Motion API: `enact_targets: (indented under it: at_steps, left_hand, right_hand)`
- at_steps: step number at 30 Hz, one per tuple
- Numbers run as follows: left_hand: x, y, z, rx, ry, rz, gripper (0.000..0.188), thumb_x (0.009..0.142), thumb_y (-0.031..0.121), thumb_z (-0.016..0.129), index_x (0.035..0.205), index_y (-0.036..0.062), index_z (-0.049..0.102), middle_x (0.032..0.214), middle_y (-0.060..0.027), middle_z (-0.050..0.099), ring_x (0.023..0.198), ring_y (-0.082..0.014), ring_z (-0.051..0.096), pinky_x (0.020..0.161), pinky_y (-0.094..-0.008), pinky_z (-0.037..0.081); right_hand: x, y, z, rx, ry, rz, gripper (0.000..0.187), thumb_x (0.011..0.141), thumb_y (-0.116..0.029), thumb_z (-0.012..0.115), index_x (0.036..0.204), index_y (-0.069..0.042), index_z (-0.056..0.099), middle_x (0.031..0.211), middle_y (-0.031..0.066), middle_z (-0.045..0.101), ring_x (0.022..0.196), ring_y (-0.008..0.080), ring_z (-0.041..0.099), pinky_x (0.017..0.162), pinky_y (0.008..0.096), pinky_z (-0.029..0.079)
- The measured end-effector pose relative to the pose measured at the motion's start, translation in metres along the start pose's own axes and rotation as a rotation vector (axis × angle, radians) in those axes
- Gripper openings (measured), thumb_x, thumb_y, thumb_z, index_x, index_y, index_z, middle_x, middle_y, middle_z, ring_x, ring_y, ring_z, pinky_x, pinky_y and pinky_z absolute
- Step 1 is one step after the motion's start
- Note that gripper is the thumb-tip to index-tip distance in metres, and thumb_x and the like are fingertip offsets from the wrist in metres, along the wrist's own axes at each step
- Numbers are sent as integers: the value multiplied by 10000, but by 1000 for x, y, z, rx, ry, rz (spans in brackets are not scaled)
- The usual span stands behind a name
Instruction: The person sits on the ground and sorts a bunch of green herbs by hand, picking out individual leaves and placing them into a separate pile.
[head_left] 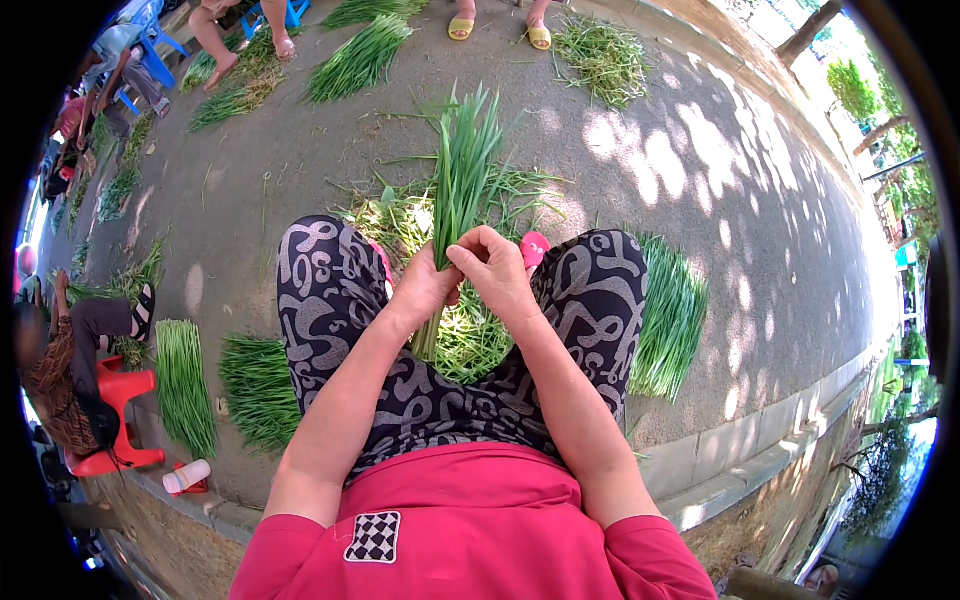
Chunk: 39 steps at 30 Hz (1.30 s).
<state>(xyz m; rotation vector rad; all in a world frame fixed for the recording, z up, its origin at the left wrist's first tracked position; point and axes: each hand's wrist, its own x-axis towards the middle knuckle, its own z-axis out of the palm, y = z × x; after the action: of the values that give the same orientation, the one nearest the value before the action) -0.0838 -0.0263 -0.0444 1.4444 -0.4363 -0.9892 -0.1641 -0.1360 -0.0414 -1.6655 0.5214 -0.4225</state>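
A bundle of garlic chives (463, 165) stands out from my left hand (424, 288), its green leaves pointing away from me and its stem ends down between my thighs. The fingers of that hand are wrapped around the lower stems. My right hand (497, 275) is closed against the bundle's right side, thumb and forefinger pinched at its stems; its other fingers are curled and partly hidden. Under my hands, loose pale-green trimmings (470, 345) lie between my legs. More yellowish leaves and stalks (405, 215) are spread on the ground beyond my knees.
Neat chive piles lie beside me, on the left (258, 390) and on the right (668, 318). Farther left are another pile (185, 385), a white cup (187, 477) and a person on a red stool (118, 405). Ahead, feet in yellow sandals (461, 28) stand near scattered stalks (600, 60).
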Motion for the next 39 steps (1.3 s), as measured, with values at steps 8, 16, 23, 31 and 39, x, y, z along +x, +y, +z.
enact_targets:
  at_steps: [8, 16, 23, 31, 39]
  left_hand:
    - [0, 3, -2, -9, 10, -29, 170, 887, 113, 594, 1022, 47, 514, 743, -3, 542, 527, -79, 513, 454, -224, 435]
    - [0, 3, -2, 14, -21, -31, 191, 855, -1, 542, 1029, 49, 480, 749, 4, 512, 553, -74, 496, 464, -229, 432]
    - [-2, 0, -1, 43, -1, -14, 175, 862, 23, 533, 1027, 38, 477, 723, 3, 508, 540, -75, 473, 452, -235, 412]
    - [-2, 6, 0, 55, 8, -34, 175, 884, 59, 532, 1050, 52, 476, 730, 12, 504, 548, -65, 477, 469, -224, 420]
    - [-5, 5, -4, -49, 50, 31, 203, 917, 143, 580, 1080, 57, 493, 696, 27, 490, 542, -59, 473, 482, -215, 421]
  right_hand:
    - [-8, -14, 3, 155, -74, 7, 138, 869, -85, 625, 884, 12, 528, 715, 44, 609, 631, 91, 579, 551, 244, 468]
    - [-5, -12, 0, 339, -186, 41, 88, 914, -71, 576, 904, -41, 493, 798, 2, 588, 691, 49, 508, 605, 201, 415]
    - [-5, -12, 1, 412, -221, 59, 75, 923, -75, 557, 900, -70, 486, 778, -18, 558, 671, 34, 467, 573, 186, 360]
    - [-4, 0, 1, 600, -223, 146, 77, 952, -134, 537, 902, -105, 486, 784, -13, 564, 607, 45, 418, 536, 193, 326]
    - [4, 1, -13, 1133, 70, 320, 62, 973, -154, 510, 930, -117, 487, 774, 8, 537, 582, 110, 483, 511, 247, 400]
